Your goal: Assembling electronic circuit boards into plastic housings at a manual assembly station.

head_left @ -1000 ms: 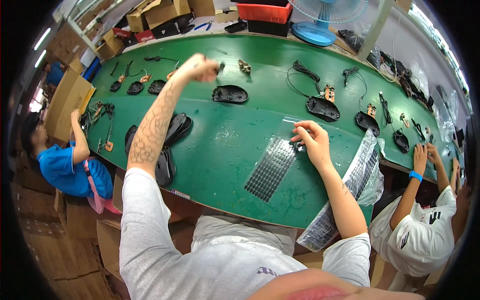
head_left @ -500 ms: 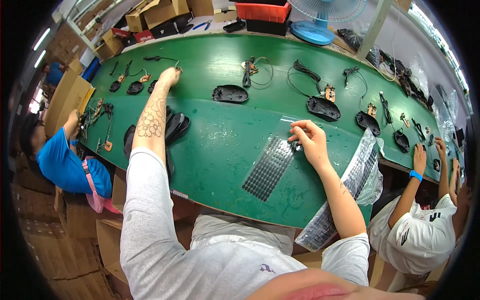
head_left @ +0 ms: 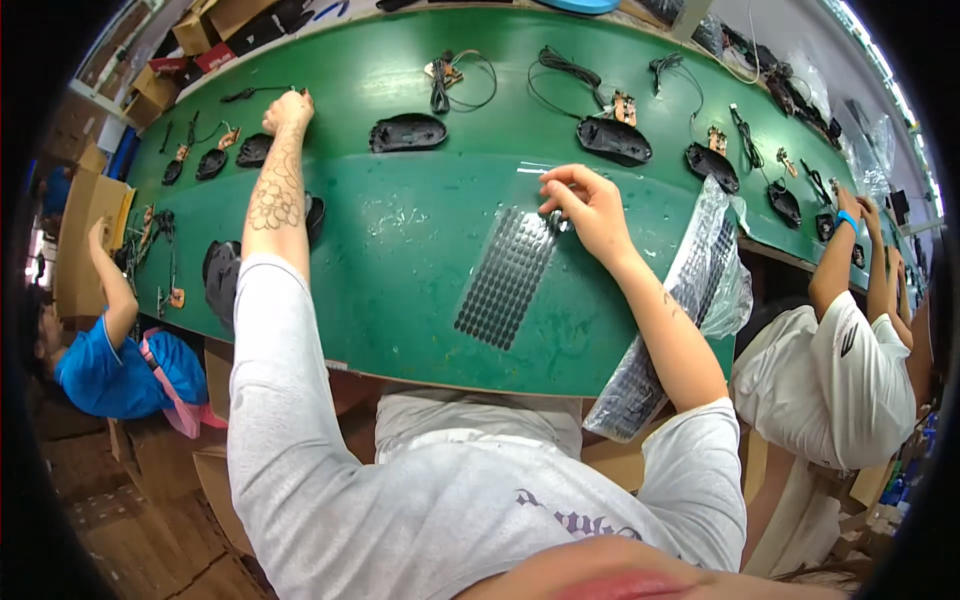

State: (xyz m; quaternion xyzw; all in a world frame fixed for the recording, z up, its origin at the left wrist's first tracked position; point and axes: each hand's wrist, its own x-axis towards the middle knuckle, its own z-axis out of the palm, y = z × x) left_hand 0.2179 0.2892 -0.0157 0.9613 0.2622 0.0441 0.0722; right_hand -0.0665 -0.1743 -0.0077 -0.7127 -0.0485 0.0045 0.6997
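Observation:
My left hand (head_left: 288, 112) reaches to the far left of the green table, beside a black cable (head_left: 258, 93) and a black mouse shell (head_left: 254, 150). Its fingers are curled in; what they hold is hidden. My right hand (head_left: 588, 208) hovers over the upper right part of a clear sheet of round black pads (head_left: 505, 280). Thumb and fingers are drawn together there, with a small dark bit at the tips that I cannot identify. Dark mouse shells (head_left: 222, 283) lie beside my left forearm, partly covered by it.
Mouse shells (head_left: 408, 132), (head_left: 613, 141) with cables and small circuit boards (head_left: 625, 107) line the far side. A plastic-wrapped bundle of pad sheets (head_left: 640, 370) lies by my right forearm. A co-worker in blue (head_left: 130, 365) is at left; people in white (head_left: 830, 380) work at right.
The whole view has shifted, so the table sits higher and further left. Both hands keep nearly the same places over the table. The people on both sides have moved their arms.

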